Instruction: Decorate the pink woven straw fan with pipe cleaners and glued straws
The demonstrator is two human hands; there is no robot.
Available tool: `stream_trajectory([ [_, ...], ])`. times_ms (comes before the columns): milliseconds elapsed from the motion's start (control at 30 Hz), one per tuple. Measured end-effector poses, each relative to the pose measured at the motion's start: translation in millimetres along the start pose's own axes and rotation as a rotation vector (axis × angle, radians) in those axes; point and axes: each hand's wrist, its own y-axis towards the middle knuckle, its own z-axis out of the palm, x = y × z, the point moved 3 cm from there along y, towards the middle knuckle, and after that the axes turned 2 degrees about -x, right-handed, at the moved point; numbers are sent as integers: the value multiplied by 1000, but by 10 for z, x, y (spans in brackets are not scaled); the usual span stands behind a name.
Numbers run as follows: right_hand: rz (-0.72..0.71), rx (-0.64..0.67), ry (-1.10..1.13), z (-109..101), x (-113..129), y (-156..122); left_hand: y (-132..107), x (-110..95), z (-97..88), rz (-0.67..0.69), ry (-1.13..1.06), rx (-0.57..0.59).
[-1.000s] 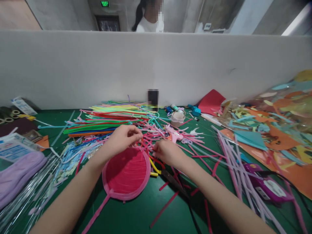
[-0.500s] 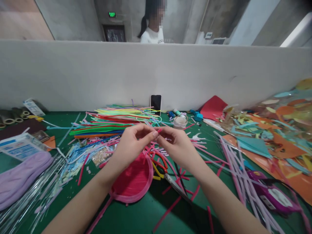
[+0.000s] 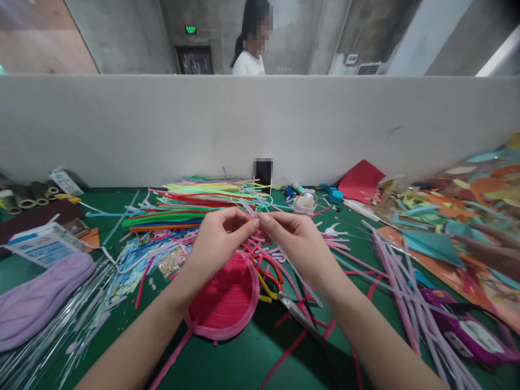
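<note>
My left hand and my right hand meet fingertip to fingertip above the middle of the table, both pinched. A thin pale strip shows at the fingertips; what else they pinch is too small to make out. Below my left hand lies a round pink fan shape with a pale pink rim and a stick-like handle. Scissors with red and yellow handles rest to its right, beneath my right hand. Pink strips are scattered around them.
Colourful pipe cleaners are piled behind my hands. A phone leans against the white partition. Lilac strips and a purple device lie right. Another person's blurred hand is over paper scraps.
The pink bit seen at my fingertips before is now hidden. My fingertips stay together. Another person's hand has come in at the right. The view has shifted slightly.
</note>
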Motion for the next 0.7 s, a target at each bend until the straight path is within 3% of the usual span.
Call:
stream_trajectory([
  [133, 31, -28, 109, -1, -38, 35, 13, -33, -7, 31, 50, -2],
  [300, 105, -56, 246, -20, -60, 51, 29, -29, -1, -20, -101, 91],
  [400, 185, -30, 274, -28, -48, 39, 21, -15, -4, 33, -108, 88],
  [700, 145, 18, -15, -149, 7, 38, -22, -25, -37, 224, 194, 102],
])
